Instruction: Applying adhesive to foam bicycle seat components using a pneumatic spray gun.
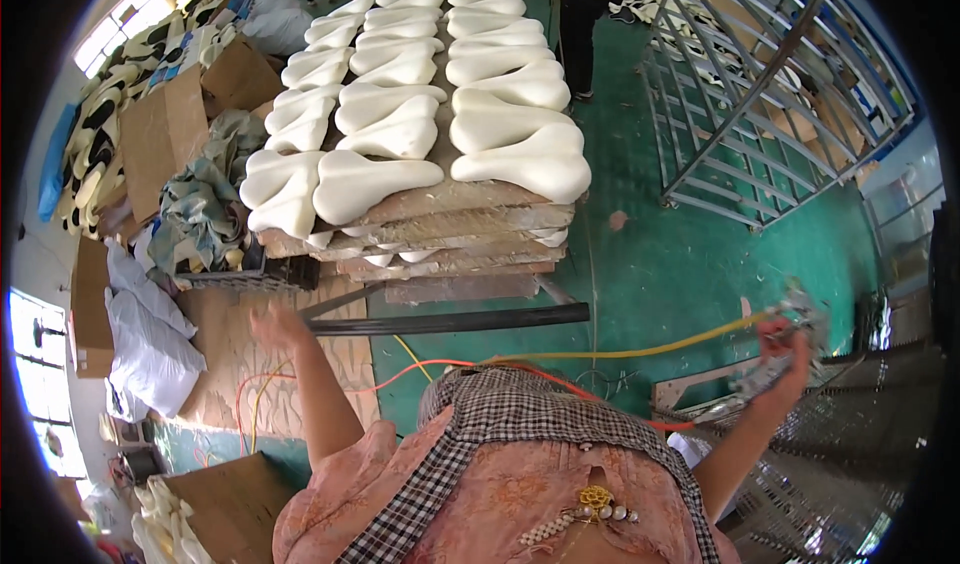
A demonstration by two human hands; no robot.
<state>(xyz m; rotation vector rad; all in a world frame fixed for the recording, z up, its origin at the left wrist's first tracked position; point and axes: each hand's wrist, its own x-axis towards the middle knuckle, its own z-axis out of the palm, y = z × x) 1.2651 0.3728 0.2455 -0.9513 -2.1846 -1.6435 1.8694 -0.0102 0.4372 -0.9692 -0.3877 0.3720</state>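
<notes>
My left hand [279, 328] is raised beside the left end of a black bar handle [450, 320]. Its fingers look loosely spread and hold nothing; they are slightly blurred. Out to the right, my right hand [786, 356] is closed round a silver hose-fed tool [800, 316], smeared by motion so that its exact kind is unclear. A yellow hose [650, 348] runs to the tool. Ahead of me, white foam bicycle saddle pads [375, 186] lie in rows on a stack of wooden boards [470, 226], with more pads between the layers.
Metal racks [770, 94] stand at the far right. An orange hose [400, 372] crosses near my waist. On the left are cardboard boxes [150, 144], white sacks [150, 334] and a black crate [250, 274] heaped with cloth. A person [578, 24] stands beyond the stack.
</notes>
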